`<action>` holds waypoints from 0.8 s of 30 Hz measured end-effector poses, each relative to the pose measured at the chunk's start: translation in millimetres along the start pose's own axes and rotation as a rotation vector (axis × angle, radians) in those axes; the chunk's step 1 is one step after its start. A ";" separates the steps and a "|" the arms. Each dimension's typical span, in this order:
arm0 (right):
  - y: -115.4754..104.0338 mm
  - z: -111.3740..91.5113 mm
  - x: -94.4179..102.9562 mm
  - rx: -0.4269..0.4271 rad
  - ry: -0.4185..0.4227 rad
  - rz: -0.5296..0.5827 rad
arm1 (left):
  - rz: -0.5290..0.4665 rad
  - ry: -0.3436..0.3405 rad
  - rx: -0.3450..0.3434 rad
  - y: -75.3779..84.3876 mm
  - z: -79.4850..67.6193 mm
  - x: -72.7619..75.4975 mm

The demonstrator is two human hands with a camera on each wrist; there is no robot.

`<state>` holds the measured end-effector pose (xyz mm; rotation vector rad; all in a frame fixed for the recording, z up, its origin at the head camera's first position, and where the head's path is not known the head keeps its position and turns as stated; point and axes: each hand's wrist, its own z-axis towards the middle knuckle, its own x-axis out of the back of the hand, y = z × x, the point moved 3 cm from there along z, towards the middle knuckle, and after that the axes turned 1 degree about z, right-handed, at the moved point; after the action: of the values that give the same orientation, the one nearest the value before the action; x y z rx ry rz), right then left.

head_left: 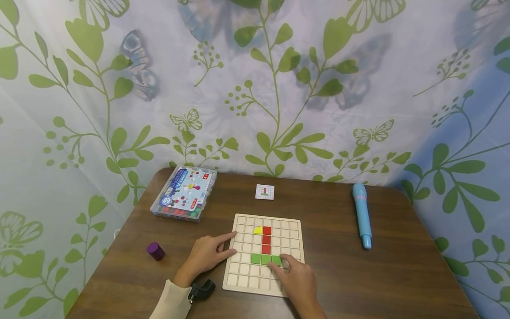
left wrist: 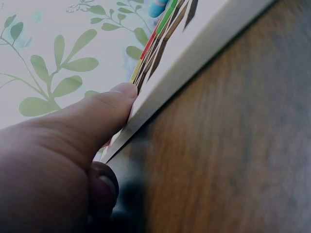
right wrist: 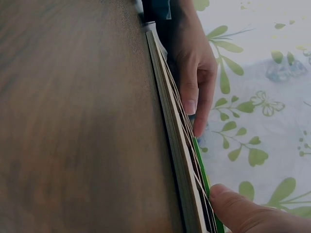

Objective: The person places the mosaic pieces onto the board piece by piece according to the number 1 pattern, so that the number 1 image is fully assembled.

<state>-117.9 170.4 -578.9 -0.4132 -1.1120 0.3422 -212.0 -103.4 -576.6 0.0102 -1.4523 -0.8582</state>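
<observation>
Your right hand (head_left: 299,279) presses straight fingertips on the green square tile (head_left: 276,260) in the pale wooden grid board (head_left: 243,274); your left hand (head_left: 207,254), fingers extended, steadies its edge on the brown bench (head_left: 358,274). A sideways nudge could dislodge the neighbouring red tiles (head_left: 266,239).

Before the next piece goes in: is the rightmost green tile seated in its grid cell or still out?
Cannot tell for sure. The green tile lines up with its two green neighbours on the board, but the right hand fingertips cover its edge.
</observation>
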 end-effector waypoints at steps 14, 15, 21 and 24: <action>1.3 -0.2 -0.1 0.019 0.018 0.005 | -0.007 0.007 -0.007 -0.7 0.4 -1.2; 1.2 -0.2 0.0 0.019 0.015 0.004 | -0.007 0.007 -0.006 -0.8 0.4 -1.1; 0.2 -0.6 1.8 0.034 0.029 0.006 | -0.010 0.003 -0.003 -1.8 -0.1 -1.7; -0.3 -0.3 2.2 0.040 0.028 0.005 | -0.013 0.005 -0.006 -2.0 0.2 -2.1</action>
<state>-116.7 171.1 -577.2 -0.3847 -1.0751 0.3612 -213.0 -103.6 -579.4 0.0177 -1.4469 -0.8725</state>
